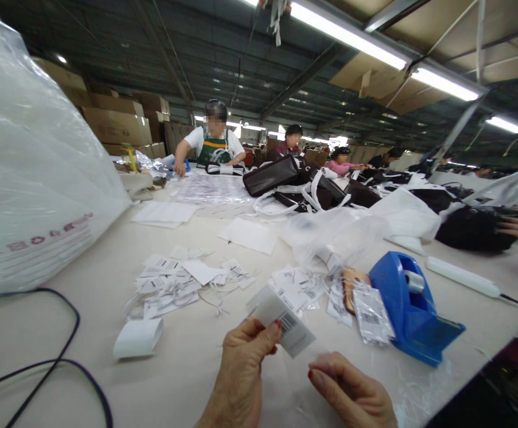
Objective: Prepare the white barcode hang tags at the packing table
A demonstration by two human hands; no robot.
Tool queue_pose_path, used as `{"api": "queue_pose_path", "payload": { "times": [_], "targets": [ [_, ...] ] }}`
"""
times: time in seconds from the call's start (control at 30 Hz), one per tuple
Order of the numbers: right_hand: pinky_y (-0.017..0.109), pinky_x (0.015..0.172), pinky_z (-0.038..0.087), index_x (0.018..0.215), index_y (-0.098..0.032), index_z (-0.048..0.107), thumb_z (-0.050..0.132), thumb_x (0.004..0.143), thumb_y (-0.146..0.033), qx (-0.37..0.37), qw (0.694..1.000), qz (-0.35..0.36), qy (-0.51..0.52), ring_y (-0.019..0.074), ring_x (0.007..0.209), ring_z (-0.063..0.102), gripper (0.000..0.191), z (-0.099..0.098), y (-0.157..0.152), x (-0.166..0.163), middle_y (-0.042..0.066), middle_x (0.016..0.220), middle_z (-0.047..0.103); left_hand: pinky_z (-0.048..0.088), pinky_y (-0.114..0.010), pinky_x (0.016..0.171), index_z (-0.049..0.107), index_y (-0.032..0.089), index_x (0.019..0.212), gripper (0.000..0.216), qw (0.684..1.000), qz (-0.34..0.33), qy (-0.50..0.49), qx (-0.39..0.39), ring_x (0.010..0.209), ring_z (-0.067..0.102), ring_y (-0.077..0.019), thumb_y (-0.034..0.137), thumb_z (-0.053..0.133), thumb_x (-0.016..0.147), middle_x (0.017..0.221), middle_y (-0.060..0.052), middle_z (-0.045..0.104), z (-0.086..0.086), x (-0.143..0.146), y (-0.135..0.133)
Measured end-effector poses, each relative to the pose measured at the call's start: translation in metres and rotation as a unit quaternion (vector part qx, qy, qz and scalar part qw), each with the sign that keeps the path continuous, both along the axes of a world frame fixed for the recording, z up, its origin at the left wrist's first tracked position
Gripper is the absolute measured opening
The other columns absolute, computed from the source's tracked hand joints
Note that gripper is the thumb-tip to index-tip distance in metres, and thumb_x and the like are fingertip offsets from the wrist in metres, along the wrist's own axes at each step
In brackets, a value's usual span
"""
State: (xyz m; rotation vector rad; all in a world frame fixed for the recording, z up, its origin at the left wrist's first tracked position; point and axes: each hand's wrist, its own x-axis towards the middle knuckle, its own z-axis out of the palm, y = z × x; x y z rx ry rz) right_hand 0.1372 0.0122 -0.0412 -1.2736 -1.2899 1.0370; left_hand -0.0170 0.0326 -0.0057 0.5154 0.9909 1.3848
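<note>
My left hand (252,351) pinches a white barcode tag (291,327) between thumb and fingers, tilted above the table. To its right, my right hand (352,389) has thumb and fingers drawn together close to the tag's lower corner. Whatever they may hold is too small to make out. Behind the held tag lies a heap of white tags (297,285) with strings. Another pile of barcode tags with loose strings (169,279) spreads to the left. A rolled white label strip (138,339) stands before that pile.
At right sit a blue tape dispenser (413,303), bagged barcode tags (371,312) and a white stick-shaped device (461,276) with a cord. Dark bags (272,175) with white-wrapped handles are heaped behind. A large plastic bag (40,160) and black cable (78,321) occupy the left. A co-worker (214,145) stands opposite.
</note>
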Motion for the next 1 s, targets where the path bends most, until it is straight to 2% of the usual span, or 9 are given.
{"api": "queue_pose_path", "payload": {
  "times": [0.33,0.5,0.8,1.0],
  "targets": [
    [0.025,0.061,0.043,0.063,-0.022,0.070,0.070,0.063,-0.039,-0.015,1.000,-0.007,0.027,0.0176,0.064,0.056,0.017,0.005,0.002,-0.006,0.001,0.065,0.063,0.029,-0.025,0.059,0.068,0.015,0.055,0.019,1.000,-0.013,0.013,0.001,0.056,0.038,-0.0099,0.031,0.076,0.048,0.053,0.002,0.058,0.002,0.001,-0.002],
    [0.022,0.061,0.040,0.062,-0.022,0.071,0.072,0.061,-0.040,-0.048,0.998,-0.009,0.046,0.0162,0.065,0.053,0.018,0.008,0.001,-0.006,0.000,0.064,0.062,0.030,-0.024,0.061,0.070,0.015,0.060,0.021,1.000,-0.009,-0.001,-0.001,0.056,0.040,-0.0092,0.030,0.076,0.047,0.054,0.001,0.060,0.006,0.000,-0.001],
    [0.019,0.052,0.032,0.056,-0.019,0.066,0.073,0.061,-0.039,-0.092,0.987,0.002,0.130,0.0101,0.056,0.042,0.022,0.007,0.002,-0.009,-0.003,0.054,0.051,0.029,-0.025,0.060,0.068,0.015,0.058,0.018,1.000,-0.009,0.008,0.010,0.056,0.038,-0.0097,0.029,0.076,0.049,0.055,0.001,0.059,0.000,-0.001,0.001],
    [0.019,0.053,0.031,0.053,-0.017,0.066,0.075,0.056,-0.042,-0.112,0.983,-0.023,0.144,0.0099,0.055,0.039,0.026,0.012,0.002,-0.011,-0.003,0.052,0.050,0.031,-0.023,0.058,0.070,0.015,0.059,0.018,1.000,-0.028,-0.009,0.011,0.054,0.041,-0.0084,0.028,0.076,0.049,0.054,0.002,0.062,0.005,0.001,0.000]
  ]
}}
